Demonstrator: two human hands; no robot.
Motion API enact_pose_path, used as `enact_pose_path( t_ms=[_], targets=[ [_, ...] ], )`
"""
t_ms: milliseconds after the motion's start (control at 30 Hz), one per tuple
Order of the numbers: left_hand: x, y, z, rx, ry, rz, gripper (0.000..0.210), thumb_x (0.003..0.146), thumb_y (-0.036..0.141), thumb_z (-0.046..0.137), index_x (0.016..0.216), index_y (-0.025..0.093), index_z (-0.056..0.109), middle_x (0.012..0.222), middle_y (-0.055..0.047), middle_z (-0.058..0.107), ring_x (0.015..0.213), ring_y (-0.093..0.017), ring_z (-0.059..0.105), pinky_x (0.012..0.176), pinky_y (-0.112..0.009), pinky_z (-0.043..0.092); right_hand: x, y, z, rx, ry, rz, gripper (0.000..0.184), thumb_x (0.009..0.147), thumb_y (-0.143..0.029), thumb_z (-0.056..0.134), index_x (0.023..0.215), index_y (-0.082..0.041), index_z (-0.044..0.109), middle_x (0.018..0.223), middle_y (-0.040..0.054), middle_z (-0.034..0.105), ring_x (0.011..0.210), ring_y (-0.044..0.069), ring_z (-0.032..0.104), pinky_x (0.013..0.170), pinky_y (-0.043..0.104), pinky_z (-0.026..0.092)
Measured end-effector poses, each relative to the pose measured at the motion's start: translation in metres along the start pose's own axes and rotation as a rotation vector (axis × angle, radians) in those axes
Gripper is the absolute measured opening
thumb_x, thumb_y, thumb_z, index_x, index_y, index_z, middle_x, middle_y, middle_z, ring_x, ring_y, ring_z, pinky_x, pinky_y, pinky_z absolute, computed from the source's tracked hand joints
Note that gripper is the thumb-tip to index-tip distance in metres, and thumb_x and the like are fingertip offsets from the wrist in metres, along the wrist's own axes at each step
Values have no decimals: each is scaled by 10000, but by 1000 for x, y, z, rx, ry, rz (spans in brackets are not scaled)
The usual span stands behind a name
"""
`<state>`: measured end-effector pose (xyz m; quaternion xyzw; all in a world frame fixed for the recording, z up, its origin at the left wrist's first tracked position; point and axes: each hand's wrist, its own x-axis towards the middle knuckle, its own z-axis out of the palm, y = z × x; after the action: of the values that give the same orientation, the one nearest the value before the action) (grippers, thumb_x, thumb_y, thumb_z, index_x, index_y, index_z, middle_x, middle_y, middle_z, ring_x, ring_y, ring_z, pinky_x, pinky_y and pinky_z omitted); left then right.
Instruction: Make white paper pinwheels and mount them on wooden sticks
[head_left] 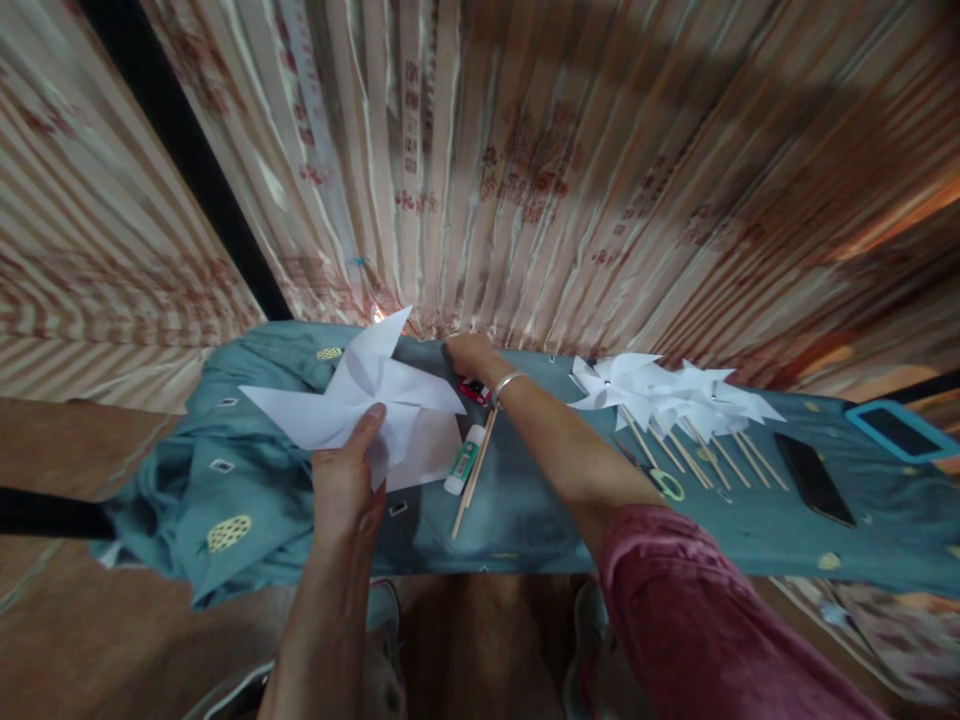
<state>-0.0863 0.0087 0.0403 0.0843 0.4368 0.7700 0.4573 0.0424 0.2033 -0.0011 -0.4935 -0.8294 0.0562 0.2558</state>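
Note:
My left hand [349, 465] grips a white paper pinwheel head [382, 385] with the thumb on its front, close to the centre. Behind the pinwheel's lower right lies a white sheet of paper [427, 450]. My right hand [474, 356], with a silver bangle at the wrist, reaches to the far edge of the cloth-covered bench. Its fingers are curled downward, and whatever they hold is hidden. Just below that hand sits a small red packet [475, 390]. A green and white glue stick [464, 460] lies beside thin wooden sticks [476, 470] between my arms.
Several pinwheels on sticks [652, 395] lie to the right, with green-handled scissors [666, 484] near them. Farther right are a dark phone [814, 478] and a blue-framed object [904, 430]. A teal cloth [540, 520] covers the bench; a striped curtain [510, 200] hangs behind.

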Motion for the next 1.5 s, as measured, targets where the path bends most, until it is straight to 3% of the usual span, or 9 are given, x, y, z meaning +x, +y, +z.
enact_pose_path(
  t_ms=[167,300,400,500,633,733,867,1267,1500],
  targets=[
    [-2,0,0,46,4,-6,244,591,73,745,813,169,716,804,-17,758,833,-190,720,835,-294,578,2,-13,-7,-212,-281,140,108,769,-101,697,663,-109,677,828,107,772,971,221,720,921,306,495],
    [-2,0,0,26,-16,8,277,547,73,764,804,167,718,800,-9,761,775,-171,714,803,-274,580,2,-20,-42,-149,-263,179,89,748,-64,662,803,-93,726,938,162,765,972,262,706,872,327,520],
    [-6,-6,3,13,-37,0,305,500,89,802,789,145,722,775,-13,763,772,-178,718,796,-272,581,-31,-13,-78,-59,-195,158,186,825,-133,570,912,-128,734,955,100,761,922,218,701,834,312,521],
    [-15,-18,8,37,-115,-44,294,499,129,838,768,155,723,773,-13,768,831,-203,730,831,-294,582,-100,2,-105,575,-13,288,135,752,-222,674,849,-157,742,840,40,759,775,172,694,736,278,531],
    [-33,-38,17,121,-218,-95,261,507,125,836,732,177,713,798,-16,773,880,-223,736,842,-320,588,-199,18,-107,1318,122,769,187,572,-236,836,730,-187,750,737,15,758,635,114,665,650,219,529],
    [-43,-53,25,167,-240,-116,260,489,128,847,700,182,705,772,-10,768,899,-237,732,835,-325,590,-237,25,-99,1444,158,863,224,560,-282,849,744,-198,753,760,18,767,652,114,687,673,226,552],
    [-49,-70,34,182,-261,-152,284,461,141,860,703,181,716,776,-13,770,870,-240,727,837,-338,584,-247,35,-95,1629,157,896,250,562,-259,871,769,-177,758,795,29,778,696,104,704,707,198,557],
    [-67,-129,48,322,-378,-154,346,495,225,870,811,150,749,816,-32,771,796,-211,705,765,-305,545,-268,25,-121,1310,346,812,271,547,-375,900,728,-227,763,723,14,777,633,143,699,601,246,557],
    [-79,-144,57,364,-446,-148,282,502,227,845,750,145,739,739,-20,751,688,-188,675,694,-298,532,-273,3,-132,1152,457,665,187,654,-350,841,776,-242,749,740,0,776,696,178,730,725,334,600]
  ],
)
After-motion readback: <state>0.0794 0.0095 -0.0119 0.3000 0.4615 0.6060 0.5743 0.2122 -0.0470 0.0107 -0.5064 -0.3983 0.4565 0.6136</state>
